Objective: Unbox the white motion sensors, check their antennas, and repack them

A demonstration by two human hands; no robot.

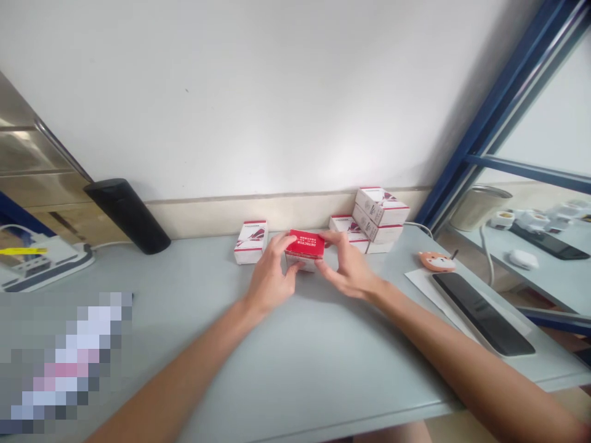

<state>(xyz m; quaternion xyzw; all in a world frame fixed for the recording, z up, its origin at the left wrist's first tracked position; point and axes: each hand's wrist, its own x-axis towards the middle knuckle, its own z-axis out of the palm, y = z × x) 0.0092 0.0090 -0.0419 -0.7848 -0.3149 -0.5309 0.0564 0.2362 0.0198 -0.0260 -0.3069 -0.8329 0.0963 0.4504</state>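
Observation:
Between my two hands is a small carton [305, 244] with a red face marked "DETECTOR" turned up. My left hand [273, 271] grips its left side, thumb low at the front and fingers at the upper edge. On the right side, my right hand [348, 266] holds it with the fingertips at the top and lower corners. Whether its underside touches the table cannot be made out. A white carton with a red edge [250, 241] stands just left of my left hand. Behind my right hand are several similar white cartons [382, 206], some stacked.
A black cylinder [129, 215] leans near the wall at left, beside a power strip [46, 261]. At right lie an orange animal-shaped object [437, 261] and a black-faced phone-like device [482, 314] on white paper. A blue-framed glass panel [489, 111] bounds the right side.

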